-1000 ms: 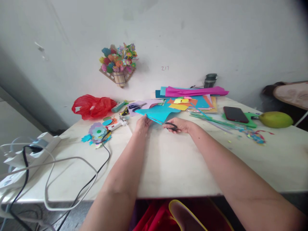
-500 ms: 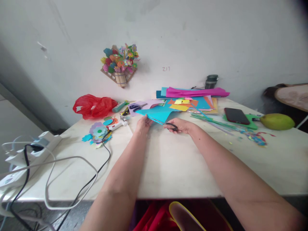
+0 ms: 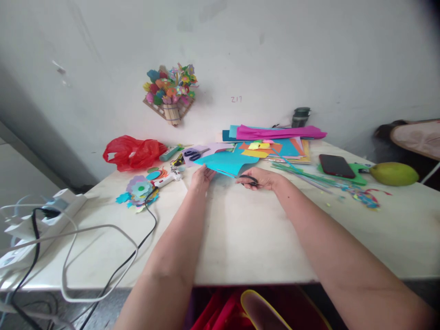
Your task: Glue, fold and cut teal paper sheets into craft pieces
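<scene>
A sheet of bright blue paper (image 3: 229,161) is held up off the table at the middle. My left hand (image 3: 203,177) grips its near left edge, fingers partly hidden beneath it. Black-handled scissors (image 3: 250,180) are in my right hand (image 3: 260,178), fingers wrapped through the loops. Their blades lie at the sheet's near edge, where a narrow strip shows along the cut side. Behind the sheet, a second pair of scissors (image 3: 193,154) with dark handles rests on lilac paper (image 3: 216,147).
Left: layered paper flowers (image 3: 139,188), a white glue gun (image 3: 167,178), a red plastic bag (image 3: 132,152), and a power strip (image 3: 44,224) with trailing cables. Right: a phone (image 3: 336,165), a yellow-green fruit (image 3: 394,174), thin stems (image 3: 302,173). Behind: rolled magenta paper (image 3: 280,132), a dark cup (image 3: 300,117).
My right hand and the scissors have shifted slightly to the right. My left hand stays on the sheet's edge, its fingers a little more spread. The view has moved slightly.
</scene>
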The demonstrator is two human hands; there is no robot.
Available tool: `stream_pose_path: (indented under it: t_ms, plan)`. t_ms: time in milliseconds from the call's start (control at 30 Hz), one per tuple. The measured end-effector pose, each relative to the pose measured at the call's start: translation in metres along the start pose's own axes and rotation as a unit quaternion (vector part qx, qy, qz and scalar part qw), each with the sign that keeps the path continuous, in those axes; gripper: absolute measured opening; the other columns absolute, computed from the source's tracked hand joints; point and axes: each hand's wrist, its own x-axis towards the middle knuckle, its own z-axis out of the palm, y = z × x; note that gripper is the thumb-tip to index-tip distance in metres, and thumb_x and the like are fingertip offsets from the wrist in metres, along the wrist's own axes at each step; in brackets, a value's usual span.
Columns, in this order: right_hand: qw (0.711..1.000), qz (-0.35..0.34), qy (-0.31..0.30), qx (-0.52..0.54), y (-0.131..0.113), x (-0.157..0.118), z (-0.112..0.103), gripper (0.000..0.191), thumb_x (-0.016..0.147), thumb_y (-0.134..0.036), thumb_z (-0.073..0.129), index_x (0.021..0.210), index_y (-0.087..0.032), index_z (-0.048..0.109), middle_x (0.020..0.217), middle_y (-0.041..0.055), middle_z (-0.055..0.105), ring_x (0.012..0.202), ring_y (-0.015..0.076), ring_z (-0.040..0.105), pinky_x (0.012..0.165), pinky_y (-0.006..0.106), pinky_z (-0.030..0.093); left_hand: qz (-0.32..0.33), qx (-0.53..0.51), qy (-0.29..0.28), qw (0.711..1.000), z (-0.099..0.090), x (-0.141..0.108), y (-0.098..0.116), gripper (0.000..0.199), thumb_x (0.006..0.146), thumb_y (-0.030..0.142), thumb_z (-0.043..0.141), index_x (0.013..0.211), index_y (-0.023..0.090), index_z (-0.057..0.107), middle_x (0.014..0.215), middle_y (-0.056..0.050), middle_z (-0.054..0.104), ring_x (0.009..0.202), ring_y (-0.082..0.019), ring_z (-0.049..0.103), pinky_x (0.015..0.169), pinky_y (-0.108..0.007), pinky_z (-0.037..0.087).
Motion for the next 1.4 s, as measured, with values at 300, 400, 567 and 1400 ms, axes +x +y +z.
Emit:
stream_pose_path:
  t_ms: [300,400,567,1400]
  plan:
    - [1.0,-0.006,-0.01,-0.008,0.0071,0.0026,-0.0083,0.036,0.067,-0.043,0.065,0.081,-0.011,0.059,0.05,-0.0032,0.053,0.033,0.0024,0.041,0.027,0.015,0.019,0.015,0.008,-0.027,0.999,-0.0016,-0.0008,-0.0017,0.011,0.077,0.007,0.048,0.072,0.013,0.056,0.067,-0.004,0.066,0.063,-0.014,0.064,0.077,-0.033,0.051]
    - [1.0,-0.002,-0.009,-0.001,0.0084,0.0041,-0.0082,0.034,0.068,-0.042,0.065,0.08,-0.012,0.057,0.051,-0.003,0.053,0.033,0.0025,0.042,0.027,0.015,0.02,0.02,0.017,-0.041,0.999,-0.002,-0.0002,-0.0031,0.01,0.076,0.008,0.049,0.073,0.013,0.056,0.069,-0.004,0.067,0.068,-0.015,0.065,0.08,-0.035,0.051]
    - [1.0,0.001,0.0,-0.006,0.0081,0.0041,-0.008,0.03,0.069,-0.041,0.063,0.067,-0.014,0.05,0.049,-0.0024,0.054,0.032,0.0028,0.042,0.027,0.014,0.022,0.022,0.025,-0.044,0.998,-0.0009,0.0001,-0.0041,0.007,0.075,0.009,0.052,0.072,0.015,0.055,0.069,-0.004,0.067,0.074,-0.017,0.065,0.082,-0.038,0.049]
    - [0.999,-0.029,0.017,-0.026,0.0078,0.0063,-0.0063,0.032,0.068,-0.041,0.066,0.078,-0.011,0.06,0.062,0.0056,0.064,0.037,0.0063,0.051,0.031,0.015,0.03,0.033,0.023,-0.04,0.998,-0.0011,0.0,-0.0042,0.009,0.075,0.008,0.051,0.069,0.014,0.054,0.067,-0.003,0.065,0.07,-0.016,0.065,0.081,-0.037,0.049]
